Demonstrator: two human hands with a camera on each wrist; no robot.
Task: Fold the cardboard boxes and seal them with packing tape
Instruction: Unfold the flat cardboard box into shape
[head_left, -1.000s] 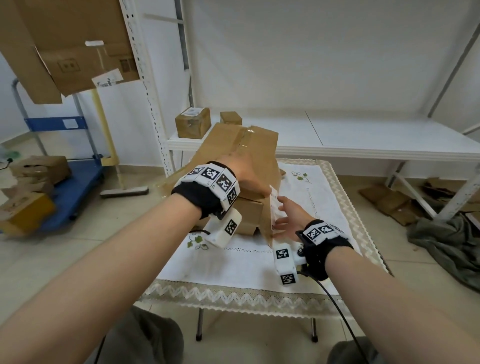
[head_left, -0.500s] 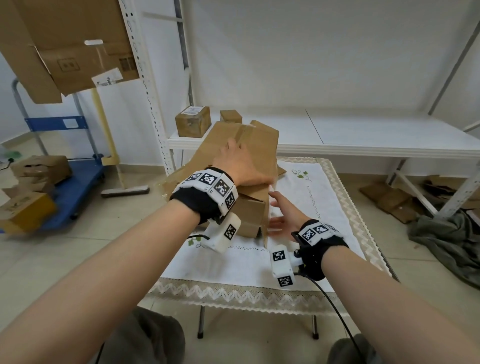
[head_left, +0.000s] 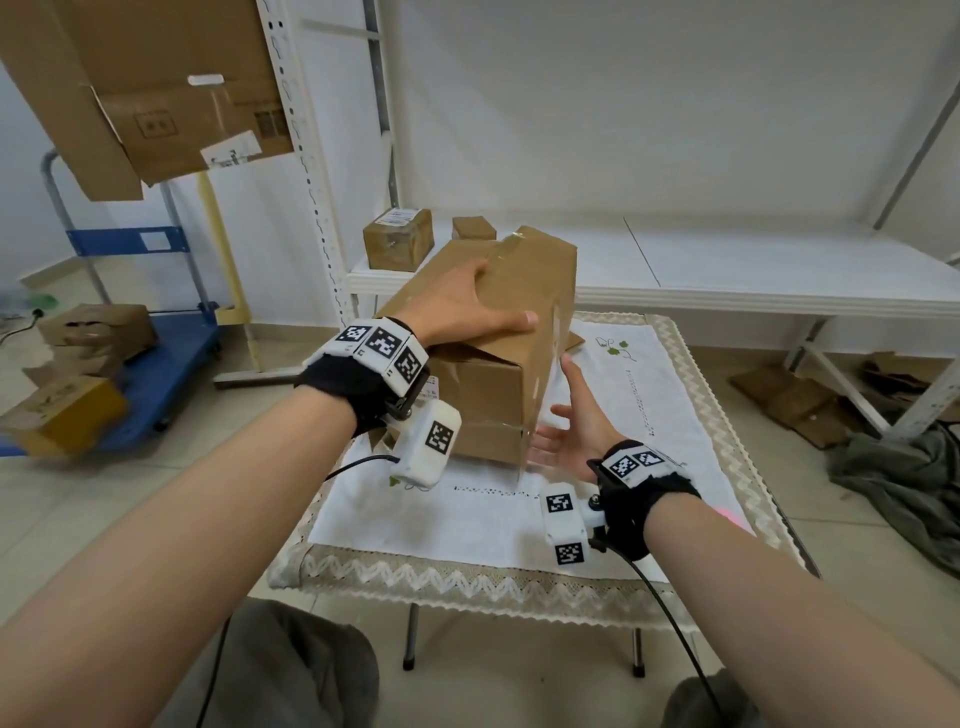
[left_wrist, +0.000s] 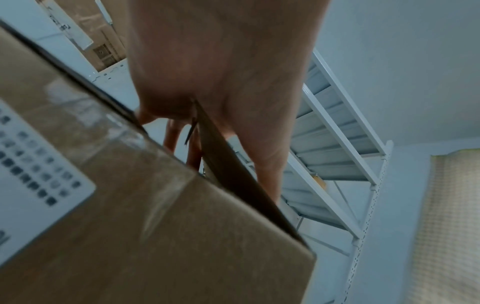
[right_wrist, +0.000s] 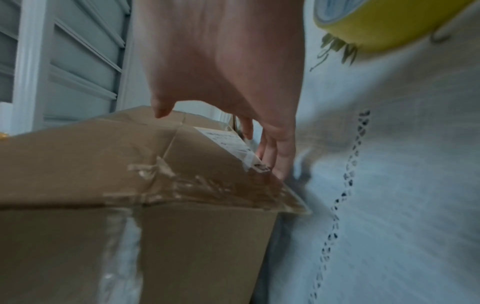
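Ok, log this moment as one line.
left hand: flat on cardboard box top | right hand: open beside box's right side | tape roll: on tablecloth

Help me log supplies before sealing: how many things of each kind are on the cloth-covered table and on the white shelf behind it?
Large brown cardboard box on the white tablecloth: 1
Small brown cardboard boxes on the white shelf: 2
Yellow roll of packing tape on the white tablecloth: 1
Total: 4

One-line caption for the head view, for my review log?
Left hand rests flat on a tilted cardboard box on the table while the open right hand reaches its near side.
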